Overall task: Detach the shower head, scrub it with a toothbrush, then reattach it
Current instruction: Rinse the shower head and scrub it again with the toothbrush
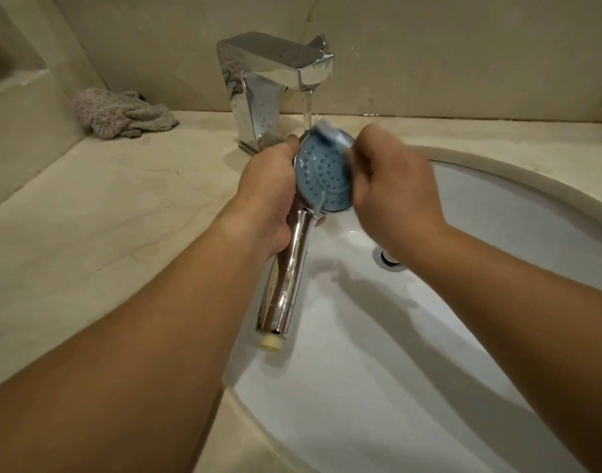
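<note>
The detached shower head point(321, 179) has a blue spray face with several nozzle holes and a chrome handle point(286, 285) ending in a cream threaded tip. My left hand point(269, 196) grips it at the neck, holding the face up under the running water. My right hand point(391, 196) is closed around a toothbrush point(330, 133), whose blurred white and blue head lies on the top edge of the spray face. The brush handle is hidden inside my fist.
A chrome tap point(275, 83) runs a thin stream onto the shower head. Below is a white oval sink point(497, 233) with a metal drain point(390, 259), set in a beige stone counter point(105, 206). A crumpled greyish cloth point(122, 112) lies at the back left corner.
</note>
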`<state>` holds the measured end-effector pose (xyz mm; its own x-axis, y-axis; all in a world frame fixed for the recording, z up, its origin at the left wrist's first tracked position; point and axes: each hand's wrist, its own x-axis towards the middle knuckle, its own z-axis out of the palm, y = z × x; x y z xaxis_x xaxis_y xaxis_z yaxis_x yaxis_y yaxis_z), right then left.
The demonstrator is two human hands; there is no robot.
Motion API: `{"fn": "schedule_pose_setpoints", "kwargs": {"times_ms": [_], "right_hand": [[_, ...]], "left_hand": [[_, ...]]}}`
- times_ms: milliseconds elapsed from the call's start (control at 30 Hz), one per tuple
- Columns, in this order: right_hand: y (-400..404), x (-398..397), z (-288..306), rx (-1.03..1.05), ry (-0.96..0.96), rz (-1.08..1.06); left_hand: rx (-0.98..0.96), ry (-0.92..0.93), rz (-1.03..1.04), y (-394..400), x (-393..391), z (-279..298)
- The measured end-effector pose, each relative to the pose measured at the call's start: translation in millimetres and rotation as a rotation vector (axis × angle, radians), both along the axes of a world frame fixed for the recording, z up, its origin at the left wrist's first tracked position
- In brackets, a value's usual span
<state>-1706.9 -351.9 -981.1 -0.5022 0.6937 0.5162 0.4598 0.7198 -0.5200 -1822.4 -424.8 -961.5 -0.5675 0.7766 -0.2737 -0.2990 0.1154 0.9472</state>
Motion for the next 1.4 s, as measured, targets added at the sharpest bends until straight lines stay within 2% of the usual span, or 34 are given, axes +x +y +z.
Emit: {"fn": "schedule_pose_setpoints", "kwargs": {"times_ms": [67, 200, 300, 433, 567, 700, 800, 933, 1067, 1167, 1300, 1400], "right_hand": [[-7.2, -2.0, -2.8, 0.047, -0.050, 0.059], [4.8, 0.6, 3.2, -0.043, 0.033, -0.048], [-5.5, 2.3, -2.6, 0.135, -0.075, 0.111], [3.4, 2.9, 4.6, 0.072, -0.018, 0.025], [-1.5, 5.1, -4.4, 0.302, -0.148, 0.215], [10.7, 7.8, -0.9, 0.245, -0.086, 0.117], [4.3, 7.3, -9.9, 0.375, -0.154, 0.254], [12.3, 7.7, -5.0, 0.299, -0.117, 0.147], [3.7, 8.2, -7.0, 0.371, -0.201, 0.295], [13.4, 11.4, -0.2, 0.292, -0.117, 0.144], [1.1, 9.1, -6.5, 0.374, -0.203, 0.274], [4.4, 5.5, 0.9, 0.247, -0.113, 0.124]], "left_hand": [[0.007, -0.006, 0.001, -0.3, -0.8, 0.5], [0.007, 0.002, 0.035, 1.1, -2.8, -0.8], [0.038, -0.035, 0.018, 2.3, -7.9, -2.2], [0.050, -0.091, 0.006, 1.3, -12.2, -2.7], [0.063, -0.138, -0.026, 3.9, -14.0, -4.4], [0.058, -0.134, 0.002, 5.0, -16.7, -5.2], [0.044, -0.139, -0.008, 3.4, -13.8, -2.7], [0.047, -0.140, 0.007, 2.2, -12.4, 0.1], [0.046, -0.144, -0.013, 2.6, -13.9, -1.5], [0.054, -0.145, -0.014, 3.9, -14.2, -2.1], [0.051, -0.135, -0.022, 3.3, -12.6, -1.6], [0.057, -0.122, -0.026, 3.9, -12.2, -2.3]]}}
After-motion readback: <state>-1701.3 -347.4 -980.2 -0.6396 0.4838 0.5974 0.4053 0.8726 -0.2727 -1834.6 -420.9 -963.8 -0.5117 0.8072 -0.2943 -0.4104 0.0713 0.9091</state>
